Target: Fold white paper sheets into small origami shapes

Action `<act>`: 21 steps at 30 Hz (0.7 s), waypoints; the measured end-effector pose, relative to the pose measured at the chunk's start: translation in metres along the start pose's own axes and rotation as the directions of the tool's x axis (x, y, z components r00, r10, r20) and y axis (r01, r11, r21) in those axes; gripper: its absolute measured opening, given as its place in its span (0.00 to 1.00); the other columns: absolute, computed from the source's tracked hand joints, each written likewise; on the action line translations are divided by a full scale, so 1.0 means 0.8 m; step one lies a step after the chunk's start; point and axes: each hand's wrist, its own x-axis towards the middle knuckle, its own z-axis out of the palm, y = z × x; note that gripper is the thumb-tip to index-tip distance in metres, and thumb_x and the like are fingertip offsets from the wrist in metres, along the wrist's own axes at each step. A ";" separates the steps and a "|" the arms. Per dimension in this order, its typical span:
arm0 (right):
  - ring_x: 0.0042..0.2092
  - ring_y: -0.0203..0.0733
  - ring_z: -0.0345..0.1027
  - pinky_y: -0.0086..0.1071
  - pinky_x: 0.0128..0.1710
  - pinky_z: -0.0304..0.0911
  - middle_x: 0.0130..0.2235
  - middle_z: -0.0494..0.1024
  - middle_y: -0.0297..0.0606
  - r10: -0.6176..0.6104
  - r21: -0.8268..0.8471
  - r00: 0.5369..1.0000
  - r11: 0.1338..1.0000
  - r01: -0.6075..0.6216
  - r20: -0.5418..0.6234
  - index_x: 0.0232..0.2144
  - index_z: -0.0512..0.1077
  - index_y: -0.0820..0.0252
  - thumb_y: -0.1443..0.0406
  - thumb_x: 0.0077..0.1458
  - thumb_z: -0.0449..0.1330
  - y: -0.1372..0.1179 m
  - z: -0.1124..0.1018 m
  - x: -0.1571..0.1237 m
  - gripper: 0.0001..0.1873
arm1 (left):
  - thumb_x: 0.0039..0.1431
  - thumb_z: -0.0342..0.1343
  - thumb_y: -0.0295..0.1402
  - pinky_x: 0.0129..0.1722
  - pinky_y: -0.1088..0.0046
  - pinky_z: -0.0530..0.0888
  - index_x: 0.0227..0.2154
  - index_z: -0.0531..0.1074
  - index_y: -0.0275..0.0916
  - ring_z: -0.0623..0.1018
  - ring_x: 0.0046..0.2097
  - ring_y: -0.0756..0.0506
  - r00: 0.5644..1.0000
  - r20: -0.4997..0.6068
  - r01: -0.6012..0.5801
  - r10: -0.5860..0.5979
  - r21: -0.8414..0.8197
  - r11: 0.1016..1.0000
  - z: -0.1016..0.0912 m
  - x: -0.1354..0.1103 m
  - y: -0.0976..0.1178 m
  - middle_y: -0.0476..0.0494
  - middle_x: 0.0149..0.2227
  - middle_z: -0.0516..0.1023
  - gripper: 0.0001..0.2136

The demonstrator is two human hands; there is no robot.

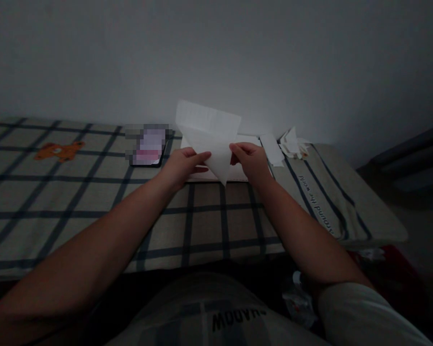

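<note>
A white sheet of paper (pixel 212 132) is held up off the table, its sides folded in so that it tapers to a point at the bottom. My left hand (pixel 185 163) pinches its left edge between thumb and fingers. On the opposite edge, my right hand (pixel 248 157) grips the paper with thumb and fingertips closed. Underneath lies a pale, flat book or pad (pixel 250 141), mostly covered by the sheet and my hands.
A checked cloth (pixel 104 192) covers the table, which meets a plain wall (pixel 216 57). Left of the paper lies a phone (pixel 149 145), with an orange bear-shaped piece (pixel 59 151) farther left. Paper strips (pixel 272 150) and a folded paper piece (pixel 293 144) sit at the right.
</note>
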 end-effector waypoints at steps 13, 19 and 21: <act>0.30 0.35 0.71 0.31 0.33 0.68 0.28 0.78 0.34 0.144 0.129 0.977 0.978 -0.165 0.159 0.31 0.76 0.58 0.47 0.50 0.66 -0.009 0.001 -0.002 0.20 | 0.47 0.70 0.37 0.40 0.66 0.80 0.32 0.79 0.36 0.82 0.38 0.44 0.982 -0.152 -0.120 0.113 -0.039 0.992 0.000 0.005 -0.003 0.39 0.39 0.84 0.13; 0.29 0.35 0.69 0.32 0.34 0.67 0.26 0.77 0.34 0.092 0.019 0.983 0.995 -0.096 0.157 0.29 0.76 0.60 0.54 0.50 0.67 -0.009 0.000 -0.003 0.14 | 0.46 0.70 0.38 0.39 0.67 0.80 0.29 0.77 0.36 0.81 0.37 0.44 0.981 -0.163 -0.114 0.104 -0.050 0.992 0.001 0.004 -0.001 0.40 0.36 0.83 0.12; 0.28 0.35 0.68 0.32 0.34 0.66 0.26 0.77 0.33 0.080 0.000 0.985 0.997 -0.081 0.150 0.29 0.77 0.60 0.55 0.51 0.66 -0.005 -0.002 -0.001 0.13 | 0.47 0.69 0.38 0.39 0.68 0.79 0.31 0.76 0.37 0.81 0.38 0.44 0.986 -0.141 -0.099 0.093 -0.035 0.994 0.004 0.004 -0.001 0.40 0.37 0.82 0.13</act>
